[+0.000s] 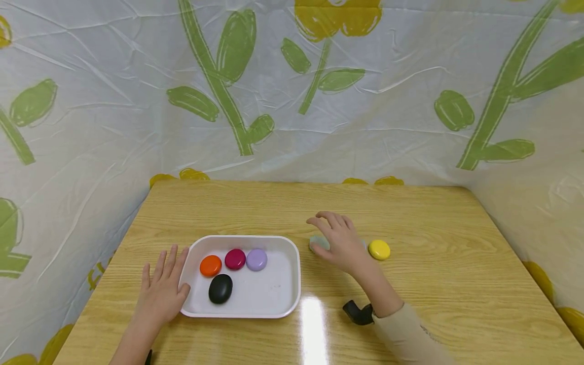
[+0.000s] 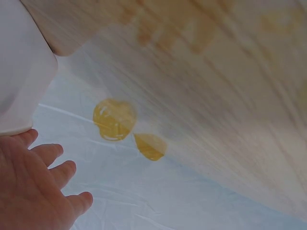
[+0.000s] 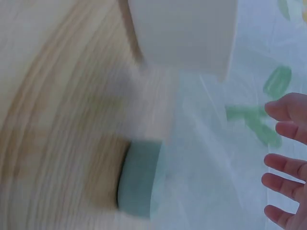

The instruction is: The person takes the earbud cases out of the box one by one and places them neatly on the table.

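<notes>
Resting against the left side of the white tray [image 1: 262, 299], the left hand [image 1: 162, 294] is holding its fingers nearly straight and gripping nothing. Inside the tray, an orange disc [image 1: 211, 265] is lying above a black oval piece [image 1: 221, 289], with a crimson disc [image 1: 235, 259] and a lilac disc [image 1: 257, 259] sitting further right. Right of the tray, a pale green piece [image 1: 319, 244] is lying partly hidden beneath the right hand [image 1: 341, 243], which is hovering with loosely bent, parted fingers and nothing in its grasp. The green piece is looking stiff, smooth and probably light, perhaps a little slippery; pinching its opposite side walls should suit it best. Just beyond, a yellow disc [image 1: 379, 249] is lying, glossy and likely hard, best taken by its edge. Everything is standing on a wood-grain table [image 1: 438, 253], shining under a bright reflection [image 1: 314, 329], while a creased, plant-printed sheet [image 1: 392, 126] is enclosing the space behind and at both sides.
</notes>
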Demonstrator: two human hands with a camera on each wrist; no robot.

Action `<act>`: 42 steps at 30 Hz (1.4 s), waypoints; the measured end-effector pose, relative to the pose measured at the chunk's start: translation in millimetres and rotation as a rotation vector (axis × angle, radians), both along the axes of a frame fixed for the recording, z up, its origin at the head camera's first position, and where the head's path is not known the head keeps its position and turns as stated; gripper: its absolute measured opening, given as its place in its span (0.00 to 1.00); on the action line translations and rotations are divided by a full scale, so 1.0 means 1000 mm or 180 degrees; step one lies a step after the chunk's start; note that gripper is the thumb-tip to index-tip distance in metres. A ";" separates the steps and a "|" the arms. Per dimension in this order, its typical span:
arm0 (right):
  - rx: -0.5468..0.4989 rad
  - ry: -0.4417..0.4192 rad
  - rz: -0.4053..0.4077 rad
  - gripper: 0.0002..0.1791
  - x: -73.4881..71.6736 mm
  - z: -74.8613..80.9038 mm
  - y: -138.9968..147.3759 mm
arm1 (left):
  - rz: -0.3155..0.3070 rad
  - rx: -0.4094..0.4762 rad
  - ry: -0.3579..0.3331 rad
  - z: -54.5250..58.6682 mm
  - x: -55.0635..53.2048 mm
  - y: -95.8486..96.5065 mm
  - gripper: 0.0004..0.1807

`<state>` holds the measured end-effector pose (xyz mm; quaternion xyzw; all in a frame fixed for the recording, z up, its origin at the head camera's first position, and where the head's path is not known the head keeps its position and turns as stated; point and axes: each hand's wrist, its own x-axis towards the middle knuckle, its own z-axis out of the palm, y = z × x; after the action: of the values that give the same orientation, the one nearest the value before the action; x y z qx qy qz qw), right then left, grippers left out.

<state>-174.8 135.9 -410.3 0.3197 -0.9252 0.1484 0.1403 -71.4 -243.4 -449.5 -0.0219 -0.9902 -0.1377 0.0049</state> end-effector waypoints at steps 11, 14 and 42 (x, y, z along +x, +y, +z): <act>0.0154 0.0039 0.0604 0.24 0.011 -0.011 -0.058 | -0.0003 0.0017 0.0001 -0.001 0.000 -0.001 0.37; 0.0222 -0.0015 0.0770 0.25 0.015 -0.014 -0.071 | -0.0002 0.0023 -0.0005 -0.001 0.000 -0.001 0.37; 0.1206 -0.0099 0.0744 0.26 0.023 -0.046 -0.114 | -0.0015 0.0029 0.0014 -0.002 0.000 -0.002 0.37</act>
<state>-151.6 21.6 -456.0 0.4430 -0.8953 -0.0079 0.0454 -71.2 -245.0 -451.7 -0.0246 -0.9895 -0.1422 0.0067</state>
